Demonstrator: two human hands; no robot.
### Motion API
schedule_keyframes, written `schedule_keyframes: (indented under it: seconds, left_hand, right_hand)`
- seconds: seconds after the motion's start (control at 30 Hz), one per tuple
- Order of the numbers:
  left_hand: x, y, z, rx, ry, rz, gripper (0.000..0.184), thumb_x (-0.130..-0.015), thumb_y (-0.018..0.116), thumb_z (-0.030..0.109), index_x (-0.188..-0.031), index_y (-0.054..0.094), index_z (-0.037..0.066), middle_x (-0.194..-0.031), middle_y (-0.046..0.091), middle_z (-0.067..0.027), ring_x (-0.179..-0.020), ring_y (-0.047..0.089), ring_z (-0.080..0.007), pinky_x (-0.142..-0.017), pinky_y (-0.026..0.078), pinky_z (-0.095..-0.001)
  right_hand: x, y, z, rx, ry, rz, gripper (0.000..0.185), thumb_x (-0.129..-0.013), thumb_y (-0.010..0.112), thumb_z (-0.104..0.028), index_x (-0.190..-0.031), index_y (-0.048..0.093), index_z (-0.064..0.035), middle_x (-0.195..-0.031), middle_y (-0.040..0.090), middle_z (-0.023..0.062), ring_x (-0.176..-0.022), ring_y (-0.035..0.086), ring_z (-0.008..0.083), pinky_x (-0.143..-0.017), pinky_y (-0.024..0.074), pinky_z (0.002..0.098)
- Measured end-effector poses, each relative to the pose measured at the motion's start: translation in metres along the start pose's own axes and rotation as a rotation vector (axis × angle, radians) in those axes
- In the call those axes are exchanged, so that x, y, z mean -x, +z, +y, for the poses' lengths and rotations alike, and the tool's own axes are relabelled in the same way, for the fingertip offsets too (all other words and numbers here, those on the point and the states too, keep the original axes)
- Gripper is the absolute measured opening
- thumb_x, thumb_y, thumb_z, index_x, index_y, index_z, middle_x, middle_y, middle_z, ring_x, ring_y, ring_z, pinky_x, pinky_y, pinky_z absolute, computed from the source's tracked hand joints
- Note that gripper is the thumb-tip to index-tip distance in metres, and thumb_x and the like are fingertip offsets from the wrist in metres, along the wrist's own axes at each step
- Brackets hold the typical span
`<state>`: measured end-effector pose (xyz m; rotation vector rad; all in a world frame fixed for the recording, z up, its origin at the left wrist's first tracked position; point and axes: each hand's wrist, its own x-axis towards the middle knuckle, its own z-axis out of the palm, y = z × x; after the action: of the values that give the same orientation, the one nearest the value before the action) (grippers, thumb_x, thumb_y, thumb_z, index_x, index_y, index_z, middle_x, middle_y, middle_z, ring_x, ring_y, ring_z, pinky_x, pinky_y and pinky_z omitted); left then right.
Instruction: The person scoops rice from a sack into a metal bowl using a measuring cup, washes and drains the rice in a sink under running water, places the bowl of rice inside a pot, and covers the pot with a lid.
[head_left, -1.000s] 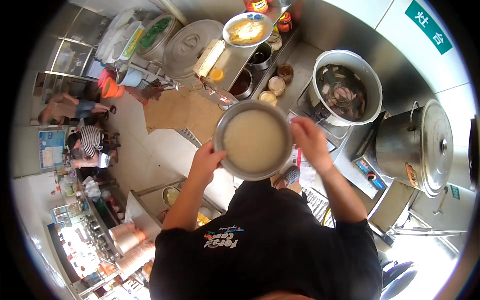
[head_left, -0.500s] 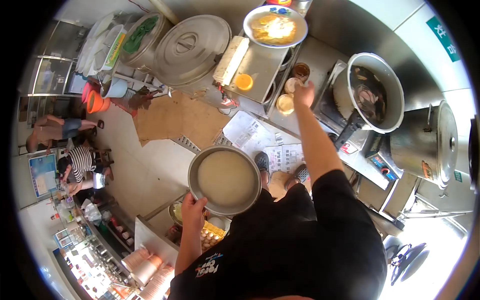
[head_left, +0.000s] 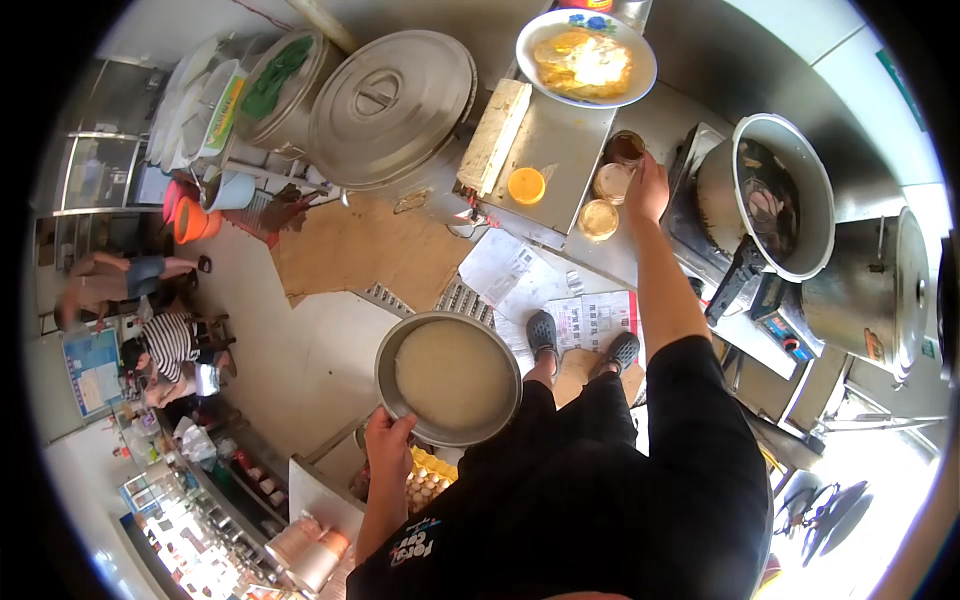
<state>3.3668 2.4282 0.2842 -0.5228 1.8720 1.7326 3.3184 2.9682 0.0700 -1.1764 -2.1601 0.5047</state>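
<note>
Gripped at its rim by my left hand is a round metal bowl of cloudy, pale liquid, held low over the floor. My right hand reaches out to the counter, its fingers around the side of a small dark-brown jar. Beside that jar stand a light-topped jar and another pale-lidded jar. A patterned plate of yellow food sits above them on the metal shelf, with an orange-yellow lid nearby.
An open pot with dark liquid sits right of my right hand, its black handle pointing toward me. Beyond it stands a tall steel pot. A large lidded pot is at upper left. Eggs lie below the bowl. Two people are at far left.
My right hand has left the bowl and gone up to the jars, lately shifting from the pale jar to the brown one. My left hand has lowered the bowl leftward.
</note>
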Motion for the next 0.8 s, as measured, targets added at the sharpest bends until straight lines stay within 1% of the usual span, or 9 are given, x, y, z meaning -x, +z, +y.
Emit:
schedule_keyframes:
  seconds: [0.1, 0.23, 0.3, 0.53, 0.6, 0.63, 0.7, 0.73, 0.8]
  left_hand:
    - [-0.012, -0.003, -0.002, -0.009, -0.01, -0.037, 0.023, -0.08, 0.056, -0.004, -0.102, 0.058, 0.001, -0.09, 0.063, -0.005, -0.077, 0.06, -0.0122, -0.068, 0.049, -0.0252]
    - [-0.016, 0.01, 0.009, 0.007, -0.008, -0.099, 0.024, -0.08, 0.056, -0.004, -0.103, 0.058, 0.001, -0.094, 0.064, -0.0053, -0.08, 0.062, -0.0145, -0.07, 0.051, -0.0265]
    - [-0.022, 0.006, 0.005, -0.019, -0.006, -0.111, 0.024, -0.08, 0.056, -0.004, -0.103, 0.058, 0.001, -0.093, 0.064, -0.0054, -0.079, 0.062, -0.0146, -0.069, 0.051, -0.0263]
    - [-0.023, 0.004, -0.001, -0.063, -0.017, -0.108, 0.023, -0.081, 0.055, -0.003, -0.103, 0.057, 0.001, -0.094, 0.063, -0.007, -0.08, 0.062, -0.0151, -0.071, 0.051, -0.0274]
    - [-0.021, 0.006, 0.0, -0.066, -0.015, -0.107, 0.022, -0.082, 0.055, -0.003, -0.103, 0.057, 0.001, -0.094, 0.063, -0.0071, -0.08, 0.063, -0.0153, -0.072, 0.052, -0.0278]
    - [-0.02, 0.008, 0.0, -0.069, -0.017, -0.107, 0.021, -0.082, 0.055, -0.003, -0.102, 0.057, 0.0, -0.095, 0.063, -0.0072, -0.081, 0.063, -0.0156, -0.073, 0.052, -0.0282]
    - [-0.019, 0.007, -0.001, -0.069, -0.009, -0.113, 0.02, -0.082, 0.055, -0.003, -0.102, 0.057, 0.001, -0.094, 0.063, -0.0071, -0.08, 0.063, -0.0154, -0.072, 0.051, -0.0278]
    - [-0.019, 0.008, -0.002, -0.069, -0.005, -0.119, 0.02, -0.081, 0.055, -0.003, -0.101, 0.057, 0.001, -0.094, 0.064, -0.0071, -0.08, 0.062, -0.0152, -0.071, 0.051, -0.0274]
    - [-0.02, 0.004, -0.005, -0.088, -0.012, -0.13, 0.02, -0.081, 0.056, -0.003, -0.101, 0.057, 0.001, -0.094, 0.064, -0.007, -0.079, 0.062, -0.0149, -0.07, 0.05, -0.0268]
  right_hand:
    - [0.024, -0.032, -0.015, -0.167, -0.003, 0.168, 0.025, -0.091, 0.051, -0.019, -0.109, 0.063, -0.0072, -0.096, 0.064, 0.0167, -0.091, 0.061, 0.0341, -0.078, 0.0492, 0.0403]
    - [0.055, -0.038, -0.009, -0.227, 0.011, 0.164, 0.026, -0.091, 0.05, -0.019, -0.109, 0.062, -0.0054, -0.1, 0.064, 0.0168, -0.094, 0.06, 0.0341, -0.081, 0.0485, 0.04]
    - [0.06, -0.035, -0.005, -0.226, 0.192, -0.021, 0.028, -0.091, 0.048, -0.02, -0.109, 0.062, -0.0043, -0.103, 0.064, 0.0166, -0.094, 0.06, 0.0345, -0.083, 0.0479, 0.0401]
    - [0.063, 0.005, 0.018, -0.173, 0.263, -0.088, 0.03, -0.09, 0.046, -0.021, -0.107, 0.063, -0.0039, -0.101, 0.065, 0.0175, -0.094, 0.06, 0.037, -0.082, 0.0471, 0.0413]
    - [0.063, 0.016, 0.029, -0.308, 0.472, -0.022, 0.026, -0.091, 0.05, -0.019, -0.105, 0.062, -0.0014, -0.074, 0.064, 0.0125, -0.066, 0.061, 0.0223, -0.063, 0.0493, 0.0321]
    - [0.064, 0.018, 0.033, -0.311, 0.469, -0.017, 0.026, -0.091, 0.05, -0.019, -0.105, 0.062, -0.0014, -0.074, 0.064, 0.0125, -0.066, 0.061, 0.0223, -0.063, 0.0493, 0.0321]
    - [0.07, 0.017, 0.04, -0.731, 0.723, 0.033, 0.024, -0.09, 0.05, -0.014, -0.104, 0.062, 0.0014, -0.075, 0.063, 0.0118, -0.065, 0.06, 0.0209, -0.061, 0.0476, 0.0323]
    - [0.068, -0.008, 0.018, -1.02, 0.839, 0.077, 0.023, -0.091, 0.052, -0.014, -0.103, 0.061, 0.003, -0.069, 0.056, 0.0053, -0.057, 0.051, 0.0113, -0.05, 0.042, 0.0262]
    - [0.07, -0.021, 0.009, -1.061, 0.878, 0.112, 0.023, -0.091, 0.052, -0.015, -0.104, 0.06, 0.0031, -0.068, 0.055, 0.0043, -0.055, 0.049, 0.0109, -0.048, 0.04, 0.025]
